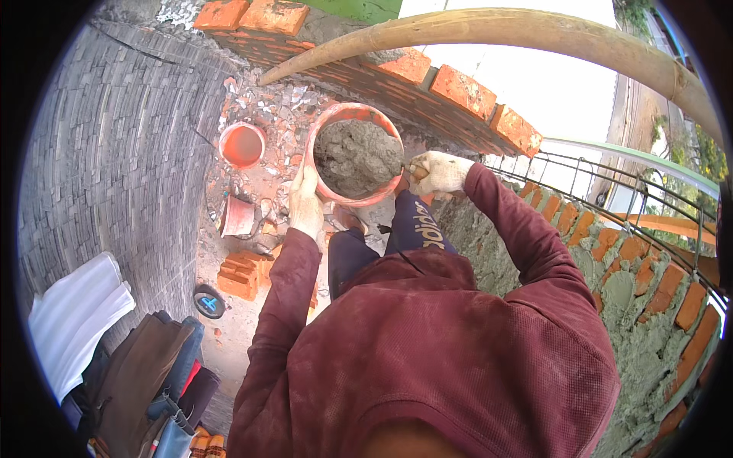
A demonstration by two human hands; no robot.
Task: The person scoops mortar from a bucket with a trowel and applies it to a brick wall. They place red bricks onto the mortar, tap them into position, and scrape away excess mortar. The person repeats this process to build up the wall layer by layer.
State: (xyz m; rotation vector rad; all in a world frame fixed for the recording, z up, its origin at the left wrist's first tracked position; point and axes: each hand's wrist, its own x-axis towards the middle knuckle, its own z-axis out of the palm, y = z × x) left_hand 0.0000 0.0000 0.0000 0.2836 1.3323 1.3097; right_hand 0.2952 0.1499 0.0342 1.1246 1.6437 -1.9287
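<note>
An orange bucket (314,169) full of wet grey mortar (357,156) is held in front of my legs. My left hand (306,202), in a whitish work glove, is pressed along the bucket's left side with its fingers gripping the wall. On the right, my right hand (440,172), gloved too, is a closed fist against the bucket's rim. A brown rounded end, seemingly a tool's handle, shows between its fingers; the rest of that tool is hidden or too small to tell.
A smaller orange bucket (243,145) stands among rubble to the left, with stacked bricks (239,275) nearer. A bamboo pole (489,28) crosses above a brick wall (463,91). Another mortared wall (649,305) with steel bars (588,177) runs along the right; clothes (141,359) hang lower left.
</note>
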